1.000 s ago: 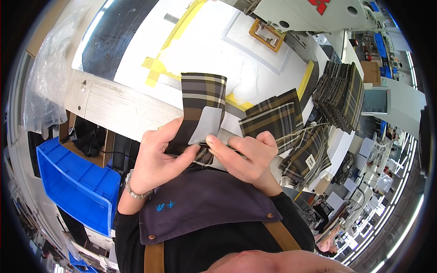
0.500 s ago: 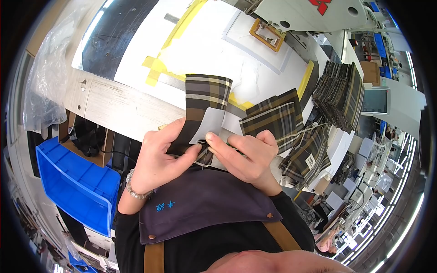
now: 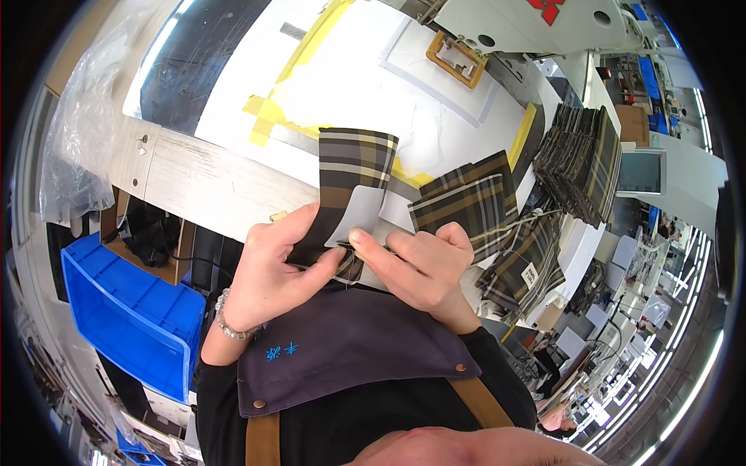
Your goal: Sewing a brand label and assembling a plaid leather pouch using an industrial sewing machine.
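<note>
A plaid fabric piece (image 3: 353, 155) in brown, black and cream stands up between my hands, its far end curling over the table edge. A smooth grey patch (image 3: 360, 210) lies on its near side. My left hand (image 3: 276, 268) is closed on the fabric from the left, the thumb pressed near the patch's lower corner. My right hand (image 3: 423, 268) pinches the same corner, its index fingertip on the patch's edge. Something small and dark shows between the fingertips; I cannot make out what it is. A loose thread hangs just below.
Folded plaid pieces (image 3: 474, 203) lie to the right, with a tall plaid stack (image 3: 579, 163) behind them. A white machine (image 3: 536, 27) with a yellow-brown frame (image 3: 457, 60) stands at the far right. At left are a blue crate (image 3: 136, 318) and clear plastic wrap (image 3: 78, 155).
The fabric has shifted very slightly to the right. My right fingertips have moved a touch at the patch's corner; both hands keep their grip.
</note>
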The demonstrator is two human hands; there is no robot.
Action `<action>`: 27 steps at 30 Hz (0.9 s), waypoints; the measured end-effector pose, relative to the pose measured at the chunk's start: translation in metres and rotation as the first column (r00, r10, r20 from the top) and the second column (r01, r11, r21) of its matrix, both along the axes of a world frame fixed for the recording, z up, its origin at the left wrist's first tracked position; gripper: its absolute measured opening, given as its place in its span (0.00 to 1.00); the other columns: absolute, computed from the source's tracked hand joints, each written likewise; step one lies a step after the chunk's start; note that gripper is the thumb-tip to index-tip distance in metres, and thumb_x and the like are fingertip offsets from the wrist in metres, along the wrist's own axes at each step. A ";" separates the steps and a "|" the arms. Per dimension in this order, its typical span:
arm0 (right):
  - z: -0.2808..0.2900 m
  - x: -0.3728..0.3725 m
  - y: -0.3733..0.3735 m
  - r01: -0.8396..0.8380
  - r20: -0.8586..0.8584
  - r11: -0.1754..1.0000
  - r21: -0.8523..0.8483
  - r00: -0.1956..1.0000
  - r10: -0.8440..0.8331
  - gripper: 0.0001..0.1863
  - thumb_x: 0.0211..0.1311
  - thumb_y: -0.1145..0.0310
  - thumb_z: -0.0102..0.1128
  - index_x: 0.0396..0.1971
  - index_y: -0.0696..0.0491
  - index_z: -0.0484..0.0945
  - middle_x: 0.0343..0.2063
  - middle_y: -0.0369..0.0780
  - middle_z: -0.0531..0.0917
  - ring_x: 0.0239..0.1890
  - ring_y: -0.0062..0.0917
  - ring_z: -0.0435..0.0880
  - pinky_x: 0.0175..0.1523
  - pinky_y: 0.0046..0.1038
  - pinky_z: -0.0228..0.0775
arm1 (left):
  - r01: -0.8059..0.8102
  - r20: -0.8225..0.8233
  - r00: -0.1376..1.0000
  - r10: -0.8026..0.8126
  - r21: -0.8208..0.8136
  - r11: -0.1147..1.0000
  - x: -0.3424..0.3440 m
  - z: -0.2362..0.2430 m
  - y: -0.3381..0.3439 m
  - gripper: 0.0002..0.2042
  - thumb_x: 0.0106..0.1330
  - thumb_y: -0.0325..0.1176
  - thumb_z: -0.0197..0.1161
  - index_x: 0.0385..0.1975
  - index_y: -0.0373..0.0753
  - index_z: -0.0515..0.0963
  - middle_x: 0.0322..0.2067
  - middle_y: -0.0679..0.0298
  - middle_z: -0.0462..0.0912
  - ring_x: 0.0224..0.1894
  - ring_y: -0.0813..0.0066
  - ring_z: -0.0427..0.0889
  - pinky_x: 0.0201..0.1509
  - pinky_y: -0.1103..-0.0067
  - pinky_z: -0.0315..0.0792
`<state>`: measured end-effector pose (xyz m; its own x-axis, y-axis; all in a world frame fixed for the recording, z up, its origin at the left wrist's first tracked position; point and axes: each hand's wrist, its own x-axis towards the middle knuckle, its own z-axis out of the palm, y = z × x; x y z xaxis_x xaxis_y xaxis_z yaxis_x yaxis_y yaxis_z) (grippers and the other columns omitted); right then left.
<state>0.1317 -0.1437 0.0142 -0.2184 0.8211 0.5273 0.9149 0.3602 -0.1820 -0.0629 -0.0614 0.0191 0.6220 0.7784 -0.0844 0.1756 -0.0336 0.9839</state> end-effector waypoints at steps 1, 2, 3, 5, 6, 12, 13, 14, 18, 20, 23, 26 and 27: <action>0.001 0.000 0.000 0.001 0.006 1.000 0.004 1.000 -0.001 0.23 0.41 0.66 0.62 0.43 0.39 0.86 0.20 0.25 0.66 0.16 0.11 0.60 0.25 0.21 0.41 | 0.003 -0.008 1.000 -0.003 0.008 1.000 0.000 0.000 0.000 0.19 0.53 0.21 0.66 0.46 0.30 0.76 0.28 0.53 0.83 0.28 0.69 0.85 0.32 0.80 0.76; 0.002 -0.001 0.000 0.001 0.012 1.000 0.009 1.000 -0.001 0.22 0.41 0.66 0.62 0.43 0.39 0.86 0.20 0.25 0.66 0.16 0.11 0.60 0.24 0.21 0.40 | 0.005 -0.015 1.000 -0.005 0.016 1.000 0.000 0.000 0.000 0.19 0.53 0.21 0.66 0.46 0.30 0.76 0.28 0.53 0.83 0.28 0.69 0.85 0.32 0.80 0.76; 0.002 -0.001 0.000 0.002 0.012 1.000 0.009 1.000 -0.002 0.22 0.41 0.66 0.62 0.43 0.39 0.86 0.20 0.25 0.66 0.16 0.11 0.60 0.24 0.21 0.40 | 0.006 -0.015 1.000 -0.006 0.016 1.000 0.000 0.000 0.000 0.19 0.53 0.21 0.66 0.46 0.30 0.76 0.28 0.53 0.83 0.28 0.69 0.85 0.32 0.80 0.76; 0.003 -0.001 0.001 0.003 0.023 1.000 0.012 1.000 -0.003 0.22 0.41 0.66 0.62 0.42 0.39 0.86 0.20 0.25 0.66 0.16 0.11 0.59 0.24 0.21 0.40 | 0.010 -0.017 1.000 -0.011 -0.007 1.000 0.000 0.000 0.001 0.19 0.53 0.21 0.66 0.46 0.30 0.76 0.28 0.53 0.83 0.28 0.70 0.85 0.33 0.80 0.76; 0.002 0.000 0.000 0.003 0.023 1.000 0.013 1.000 -0.003 0.22 0.41 0.66 0.62 0.42 0.39 0.86 0.20 0.25 0.66 0.16 0.11 0.59 0.24 0.21 0.40 | 0.010 -0.017 1.000 -0.010 -0.006 1.000 0.000 0.000 0.001 0.19 0.53 0.21 0.66 0.46 0.30 0.76 0.28 0.53 0.83 0.28 0.70 0.85 0.33 0.80 0.76; -0.004 0.004 0.002 -0.045 -0.361 0.996 -0.077 0.932 0.014 0.27 0.40 0.64 0.73 0.47 0.47 0.83 0.19 0.27 0.64 0.17 0.13 0.62 0.24 0.20 0.45 | -0.025 0.061 0.998 0.028 -0.056 0.998 -0.001 0.001 0.003 0.18 0.53 0.21 0.64 0.46 0.30 0.77 0.30 0.59 0.84 0.31 0.80 0.81 0.37 0.82 0.75; -0.003 0.004 0.002 -0.003 -0.561 0.978 -0.208 0.820 -0.117 0.31 0.39 0.64 0.76 0.49 0.50 0.81 0.22 0.29 0.67 0.20 0.13 0.64 0.26 0.20 0.52 | -0.006 0.100 0.995 0.016 -0.103 0.995 -0.002 -0.001 0.003 0.17 0.53 0.21 0.63 0.45 0.29 0.77 0.31 0.60 0.84 0.32 0.82 0.80 0.38 0.82 0.75; -0.002 0.004 0.001 0.005 -0.709 0.940 -0.341 0.655 -0.261 0.35 0.37 0.64 0.79 0.52 0.54 0.79 0.24 0.31 0.70 0.22 0.13 0.66 0.27 0.20 0.59 | 0.014 0.139 0.990 0.007 -0.149 0.989 -0.003 -0.002 0.004 0.17 0.53 0.20 0.63 0.45 0.29 0.77 0.31 0.62 0.84 0.34 0.83 0.79 0.40 0.83 0.74; -0.005 0.007 0.015 -0.190 -0.891 0.895 -0.403 0.303 -0.337 0.50 0.40 0.68 0.79 0.66 0.57 0.60 0.52 0.42 0.74 0.50 0.21 0.76 0.48 0.25 0.75 | 0.129 0.177 0.980 -0.087 -0.245 0.961 -0.005 -0.005 0.008 0.18 0.53 0.20 0.61 0.47 0.28 0.76 0.34 0.62 0.83 0.38 0.82 0.78 0.44 0.82 0.73; -0.010 0.014 0.016 -0.289 -0.892 0.857 -0.427 0.289 -0.347 0.52 0.42 0.70 0.78 0.68 0.57 0.55 0.58 0.44 0.70 0.59 0.26 0.72 0.55 0.27 0.72 | 0.208 0.241 0.961 -0.136 -0.305 0.929 -0.005 -0.006 0.009 0.19 0.53 0.21 0.61 0.48 0.27 0.75 0.37 0.61 0.83 0.41 0.81 0.78 0.47 0.82 0.72; -0.003 0.015 0.017 -0.476 -0.868 0.736 -0.481 0.140 -0.476 0.40 0.49 0.76 0.71 0.64 0.59 0.63 0.52 0.41 0.76 0.53 0.22 0.77 0.57 0.22 0.68 | 0.154 0.273 0.961 -0.046 -0.387 0.909 -0.003 -0.011 0.010 0.21 0.53 0.21 0.63 0.50 0.27 0.75 0.40 0.62 0.82 0.43 0.81 0.78 0.49 0.82 0.72; -0.006 0.010 0.019 -0.334 -0.874 0.816 -0.472 0.060 -0.482 0.35 0.47 0.78 0.68 0.60 0.61 0.67 0.41 0.36 0.82 0.41 0.13 0.78 0.47 0.16 0.69 | 0.085 0.303 0.948 0.098 -0.537 0.839 -0.002 -0.018 0.012 0.24 0.54 0.23 0.67 0.52 0.26 0.73 0.40 0.61 0.82 0.43 0.80 0.79 0.49 0.82 0.72; -0.006 0.014 0.015 -0.298 -0.840 0.789 -0.538 0.102 -0.534 0.30 0.49 0.80 0.65 0.56 0.62 0.70 0.42 0.38 0.81 0.41 0.14 0.79 0.48 0.15 0.69 | 0.081 0.348 0.918 0.190 -0.632 0.771 -0.005 -0.022 0.011 0.25 0.53 0.24 0.68 0.53 0.27 0.72 0.41 0.62 0.82 0.43 0.80 0.79 0.49 0.82 0.72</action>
